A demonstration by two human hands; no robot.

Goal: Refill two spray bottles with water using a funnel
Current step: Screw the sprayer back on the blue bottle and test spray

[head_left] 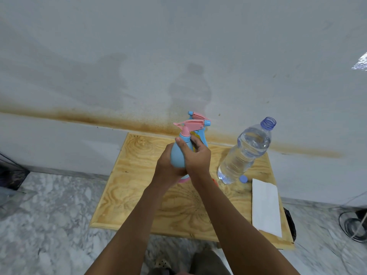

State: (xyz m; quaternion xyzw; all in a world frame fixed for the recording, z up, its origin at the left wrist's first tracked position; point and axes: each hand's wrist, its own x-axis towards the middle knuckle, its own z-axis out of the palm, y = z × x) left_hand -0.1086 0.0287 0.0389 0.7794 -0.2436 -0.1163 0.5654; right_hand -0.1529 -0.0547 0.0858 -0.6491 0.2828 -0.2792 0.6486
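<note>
A light blue spray bottle (177,155) with a pink trigger head (192,124) stands on the wooden table (139,185). My left hand (168,169) wraps its body from the left. My right hand (195,155) grips its neck just under the pink collar. Behind it, mostly hidden, a second spray bottle (195,116) shows only its pink and blue head. To the right stands a clear water bottle (244,153), uncapped and nearly full. Its blue cap (243,179) lies at its base. A sliver of something red-orange (214,182) peeks out beside my right forearm; I cannot tell what it is.
A folded white paper towel (266,207) lies along the table's right edge. The table stands against a grey wall with a rusty stain. Marble floor surrounds it. A dark bin (12,173) sits at far left, and a black stand base with cable (355,225) at far right.
</note>
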